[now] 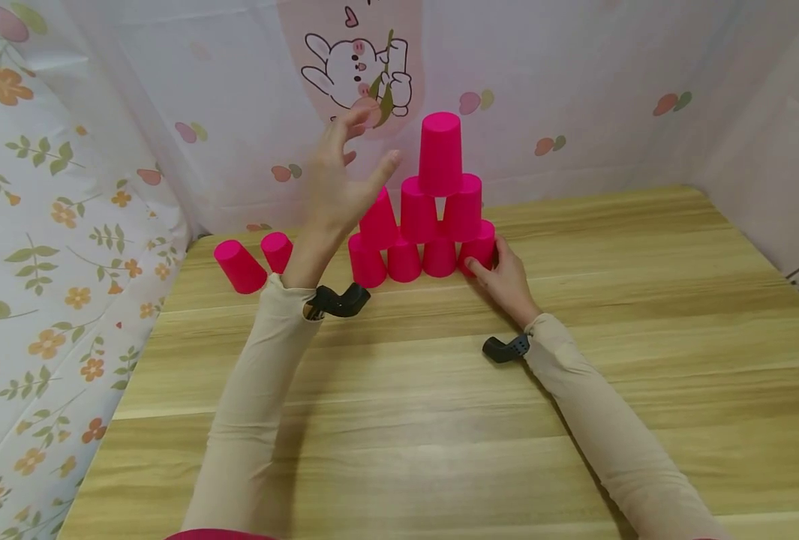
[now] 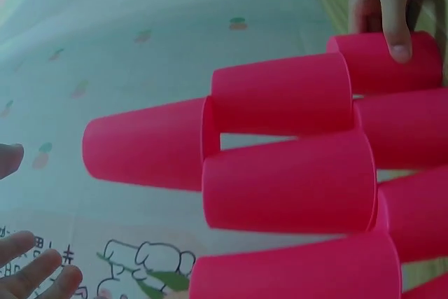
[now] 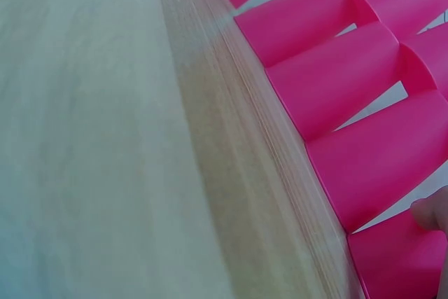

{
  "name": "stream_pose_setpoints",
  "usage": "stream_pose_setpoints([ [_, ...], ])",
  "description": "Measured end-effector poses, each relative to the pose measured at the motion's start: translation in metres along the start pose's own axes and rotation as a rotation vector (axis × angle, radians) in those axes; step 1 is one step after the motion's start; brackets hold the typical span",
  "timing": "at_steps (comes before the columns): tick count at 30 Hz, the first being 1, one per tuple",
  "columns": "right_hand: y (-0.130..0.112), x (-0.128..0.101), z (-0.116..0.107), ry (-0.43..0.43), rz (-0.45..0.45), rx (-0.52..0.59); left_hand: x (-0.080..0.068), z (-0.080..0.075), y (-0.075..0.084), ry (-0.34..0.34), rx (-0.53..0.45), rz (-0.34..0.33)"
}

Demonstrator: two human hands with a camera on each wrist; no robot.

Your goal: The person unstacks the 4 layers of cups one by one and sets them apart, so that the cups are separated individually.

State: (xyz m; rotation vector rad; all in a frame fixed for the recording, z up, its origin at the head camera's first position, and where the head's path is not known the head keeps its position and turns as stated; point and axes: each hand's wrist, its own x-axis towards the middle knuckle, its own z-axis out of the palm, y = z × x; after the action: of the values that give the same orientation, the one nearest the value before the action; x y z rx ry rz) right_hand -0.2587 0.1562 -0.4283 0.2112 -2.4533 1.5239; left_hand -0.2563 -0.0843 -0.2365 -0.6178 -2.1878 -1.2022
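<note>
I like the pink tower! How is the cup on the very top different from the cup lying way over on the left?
The top cup stands upside down on two other cups; the far-left cup lies tipped on the table. The top cup is part of the pyramid; the far-left cup is apart from it. No hand touches either. Both are the same bright pink.

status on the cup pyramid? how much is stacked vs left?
Done: four cups in the bottom row, three in the second row, one top cup. One second-row cup sits tilted. In hand: the left hand is raised open beside that tilted cup, holding nothing; the right hand touches the right end cup. Left: two loose cups stand apart on the table.
</note>
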Motion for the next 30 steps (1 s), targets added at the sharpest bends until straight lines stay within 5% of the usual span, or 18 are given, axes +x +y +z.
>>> stream_pose_setpoints([
  [8, 0.002, 0.000, 0.001, 0.006, 0.008, -0.013, 0.005, 0.028, 0.001, -0.044, -0.057, -0.002],
  [15, 0.001, 0.000, 0.001, 0.006, 0.011, -0.014, 0.001, 0.035, 0.039, -0.058, -0.135, -0.027],
  [24, 0.001, -0.001, 0.002, -0.007, 0.020, 0.004, 0.008, 0.062, 0.007, -0.030, -0.150, 0.022],
  [30, 0.001, 0.000, 0.001, 0.005, 0.008, -0.012, 0.008, 0.068, 0.004, -0.037, -0.133, -0.020],
])
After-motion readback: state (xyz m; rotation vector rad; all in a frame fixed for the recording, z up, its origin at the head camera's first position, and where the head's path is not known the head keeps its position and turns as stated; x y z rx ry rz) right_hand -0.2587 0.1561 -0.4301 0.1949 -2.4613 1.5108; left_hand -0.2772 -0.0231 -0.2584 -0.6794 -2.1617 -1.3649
